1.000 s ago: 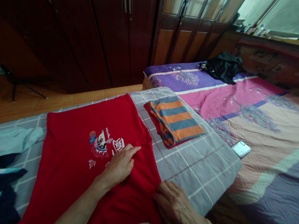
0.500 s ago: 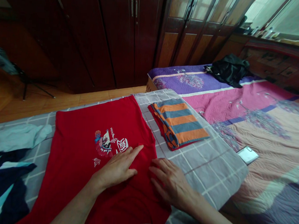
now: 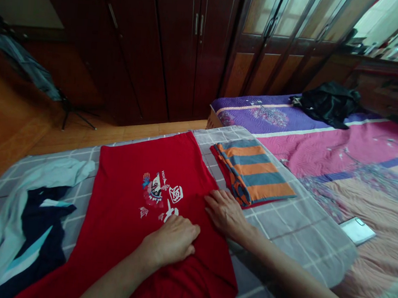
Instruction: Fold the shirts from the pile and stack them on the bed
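A red T-shirt (image 3: 122, 198) with a printed design lies spread on a grey checked cloth (image 3: 303, 230). My left hand (image 3: 174, 239) rests on the shirt just below the white lettering, its fingers curled down; whether they pinch fabric is hidden. At the shirt's right edge, my right hand (image 3: 224, 213) lies with bent, slightly spread fingers on the red fabric. Beyond it sits a folded orange and grey striped garment (image 3: 259, 167), on top of a red folded one.
Crumpled light and navy clothing (image 3: 44, 228) lies at the left. A bed (image 3: 333, 150) at the right bears a phone (image 3: 357, 230) and a black garment (image 3: 326, 103). Dark wardrobes (image 3: 179, 51) stand behind, and a tripod (image 3: 69, 109) is at the back left.
The view has shifted left, so things appear further right. My left hand has closed from outstretched fingers to curled ones. My right hand has moved up along the shirt's edge.
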`<state>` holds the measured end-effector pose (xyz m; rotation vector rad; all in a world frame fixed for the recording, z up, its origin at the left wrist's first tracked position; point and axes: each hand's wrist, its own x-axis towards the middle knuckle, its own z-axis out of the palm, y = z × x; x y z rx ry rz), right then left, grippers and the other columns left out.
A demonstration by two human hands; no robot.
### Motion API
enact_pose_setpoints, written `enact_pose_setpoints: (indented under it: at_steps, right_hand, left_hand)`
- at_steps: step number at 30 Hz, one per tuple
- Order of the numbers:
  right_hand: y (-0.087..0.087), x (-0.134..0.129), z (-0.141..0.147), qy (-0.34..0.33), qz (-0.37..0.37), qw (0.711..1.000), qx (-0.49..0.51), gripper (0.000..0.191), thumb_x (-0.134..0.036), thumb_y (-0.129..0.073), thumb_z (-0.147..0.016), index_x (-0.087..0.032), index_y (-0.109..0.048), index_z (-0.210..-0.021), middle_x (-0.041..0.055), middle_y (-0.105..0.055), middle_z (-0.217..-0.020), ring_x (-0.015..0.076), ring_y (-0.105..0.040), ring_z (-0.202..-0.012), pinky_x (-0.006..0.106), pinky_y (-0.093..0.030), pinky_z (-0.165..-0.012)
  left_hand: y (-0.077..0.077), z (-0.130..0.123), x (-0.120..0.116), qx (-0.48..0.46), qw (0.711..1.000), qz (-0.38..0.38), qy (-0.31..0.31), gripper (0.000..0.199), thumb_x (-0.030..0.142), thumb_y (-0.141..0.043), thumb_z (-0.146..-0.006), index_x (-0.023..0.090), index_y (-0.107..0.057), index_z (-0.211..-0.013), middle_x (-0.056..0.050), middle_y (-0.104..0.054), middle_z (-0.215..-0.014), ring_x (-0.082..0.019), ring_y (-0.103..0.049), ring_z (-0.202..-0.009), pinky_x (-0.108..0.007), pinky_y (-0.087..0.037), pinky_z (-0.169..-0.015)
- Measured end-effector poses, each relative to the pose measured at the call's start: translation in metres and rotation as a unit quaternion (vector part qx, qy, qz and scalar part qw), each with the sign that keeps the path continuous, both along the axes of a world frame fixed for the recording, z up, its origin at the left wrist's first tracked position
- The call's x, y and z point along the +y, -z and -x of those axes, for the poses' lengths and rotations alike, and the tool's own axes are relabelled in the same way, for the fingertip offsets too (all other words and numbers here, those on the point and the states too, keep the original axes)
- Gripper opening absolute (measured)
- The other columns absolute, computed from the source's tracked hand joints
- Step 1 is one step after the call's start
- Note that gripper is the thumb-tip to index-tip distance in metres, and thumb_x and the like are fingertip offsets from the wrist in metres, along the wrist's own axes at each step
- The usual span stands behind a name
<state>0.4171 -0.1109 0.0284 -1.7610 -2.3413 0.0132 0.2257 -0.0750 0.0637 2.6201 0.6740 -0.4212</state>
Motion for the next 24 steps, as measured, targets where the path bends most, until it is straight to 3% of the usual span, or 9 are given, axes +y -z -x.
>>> enact_pose_setpoints:
  at_steps: [3, 7, 11, 15, 17, 19, 22, 24]
  right_hand:
    - [0.008, 0.001, 0.002, 0.030, -0.047, 0.998, 0.005, 0.029, -0.018, -0.048, -0.088, -0.013, -0.059, -0.115, 0.0154, -0.056, -0.119, 0.0277, -0.048, -0.112, 0.043, -0.042, -0.093]
    - [0.030, -0.006, 0.009, -0.070, -0.051, 0.996, 0.014, 0.048, -0.019, -0.046, -0.088, -0.014, -0.042, -0.136, 0.0141, -0.037, -0.145, 0.0283, -0.028, -0.135, 0.049, -0.034, -0.105]
    - [0.042, -0.011, 0.011, -0.069, -0.064, 0.995, 0.018, 0.061, -0.031, -0.049, -0.089, -0.012, -0.030, -0.143, 0.0170, -0.023, -0.151, 0.0306, -0.016, -0.140, 0.053, -0.031, -0.106]
    - [0.045, -0.011, 0.013, -0.148, -0.075, 0.986, -0.004, 0.075, -0.043, -0.051, -0.088, -0.014, -0.017, -0.148, 0.0148, -0.020, -0.153, 0.0315, -0.017, -0.139, 0.051, -0.035, -0.105]
    - [0.047, -0.009, 0.015, -0.165, -0.093, 0.982, -0.002, 0.078, -0.045, -0.051, -0.088, -0.014, -0.014, -0.149, 0.0146, -0.021, -0.152, 0.0322, -0.021, -0.139, 0.051, -0.038, -0.103]
    - [0.050, -0.007, 0.020, -0.177, -0.107, 0.978, 0.009, 0.081, -0.047, -0.051, -0.087, -0.014, -0.012, -0.149, 0.0147, -0.022, -0.152, 0.0337, -0.023, -0.138, 0.052, -0.040, -0.101]
    - [0.049, -0.005, 0.032, -0.231, -0.122, 0.965, 0.023, 0.081, -0.048, -0.050, -0.086, -0.014, -0.012, -0.150, 0.0150, -0.025, -0.151, 0.0352, -0.029, -0.135, 0.053, -0.045, -0.095]
    - [0.041, -0.005, 0.044, -0.279, -0.106, 0.954, 0.027, 0.080, -0.047, -0.049, -0.087, -0.015, -0.013, -0.150, 0.0149, -0.028, -0.150, 0.0342, -0.033, -0.133, 0.051, -0.048, -0.091]
  left_hand:
    - [0.008, -0.004, 0.000, -0.009, 1.000, -0.014, -0.002, 0.015, 0.026, -0.055, -0.084, 0.016, -0.064, -0.091, -0.011, -0.068, -0.092, -0.027, -0.063, -0.091, -0.039, -0.046, -0.084]
    - [0.009, -0.002, -0.002, -0.030, 0.999, -0.020, 0.000, 0.021, 0.031, -0.058, -0.084, 0.014, -0.065, -0.094, -0.013, -0.069, -0.090, -0.029, -0.064, -0.088, -0.039, -0.048, -0.080]
    - [-0.014, 0.027, -0.003, -0.072, 0.996, 0.000, -0.046, 0.029, 0.037, -0.059, -0.085, 0.017, -0.063, -0.105, -0.011, -0.068, -0.099, -0.028, -0.064, -0.094, -0.039, -0.047, -0.083]
    - [-0.044, 0.092, -0.003, -0.092, 0.977, -0.032, -0.191, 0.035, 0.036, -0.055, -0.088, 0.022, -0.056, -0.120, -0.009, -0.061, -0.120, -0.027, -0.057, -0.111, -0.038, -0.043, -0.092]
    - [-0.051, 0.134, -0.007, -0.093, 0.948, -0.068, -0.295, 0.032, 0.035, -0.051, -0.090, 0.023, -0.057, -0.120, -0.007, -0.061, -0.121, -0.025, -0.057, -0.111, -0.036, -0.042, -0.094]
    - [-0.048, 0.176, -0.018, -0.087, 0.901, -0.105, -0.411, 0.030, 0.034, -0.047, -0.091, 0.023, -0.058, -0.115, -0.006, -0.063, -0.116, -0.023, -0.059, -0.106, -0.034, -0.043, -0.092]
    - [-0.032, 0.224, -0.049, -0.047, 0.810, -0.142, -0.567, 0.031, 0.035, -0.043, -0.089, 0.021, -0.059, -0.112, -0.007, -0.066, -0.109, -0.024, -0.062, -0.097, -0.035, -0.045, -0.086]
    - [-0.018, 0.242, -0.074, -0.017, 0.765, -0.138, -0.629, 0.032, 0.036, -0.041, -0.089, 0.020, -0.057, -0.112, -0.007, -0.067, -0.106, -0.024, -0.063, -0.094, -0.035, -0.045, -0.083]
